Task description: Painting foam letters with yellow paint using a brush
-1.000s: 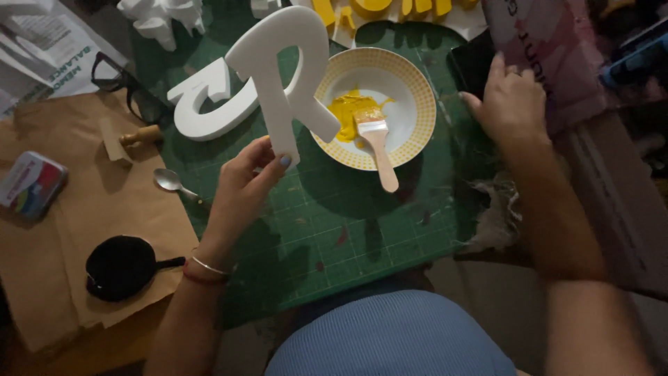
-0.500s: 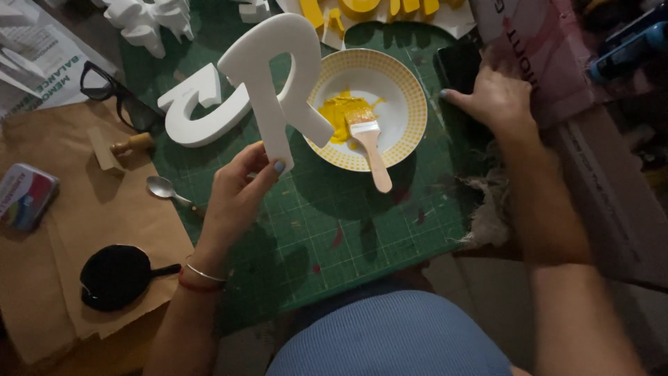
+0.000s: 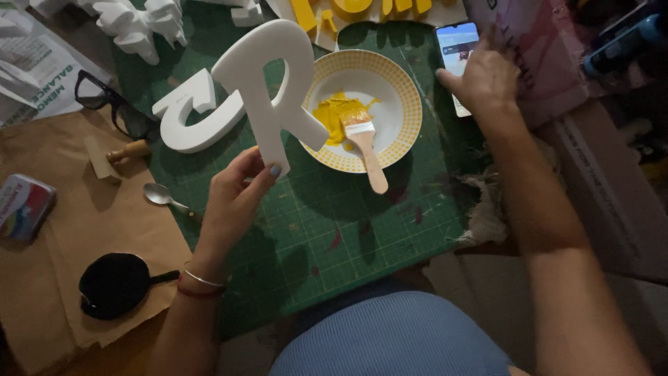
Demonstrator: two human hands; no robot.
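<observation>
My left hand (image 3: 233, 202) holds a white foam letter (image 3: 268, 90) upright by its lower stem, above the green cutting mat (image 3: 334, 230). A second white letter (image 3: 191, 118) lies flat on the mat just behind it. To the right stands a yellow-rimmed bowl (image 3: 400, 94) with yellow paint, and a paintbrush (image 3: 365, 143) rests in it with its wooden handle over the near rim. My right hand (image 3: 487, 80) lies on a lit phone (image 3: 459, 52) at the mat's far right corner, thumb on the screen.
Black glasses (image 3: 111, 111), a spoon (image 3: 163, 196) and a small wooden-handled tool (image 3: 125, 151) lie on the left, on brown paper (image 3: 49, 278). A black round mirror (image 3: 115, 285) and a small tin (image 3: 24, 207) sit further left. Yellow painted letters (image 3: 355, 8) and white pieces (image 3: 136, 24) line the far edge.
My right hand has moved further onto the phone, whose lit screen now shows. The white letter stays held upright in my left hand.
</observation>
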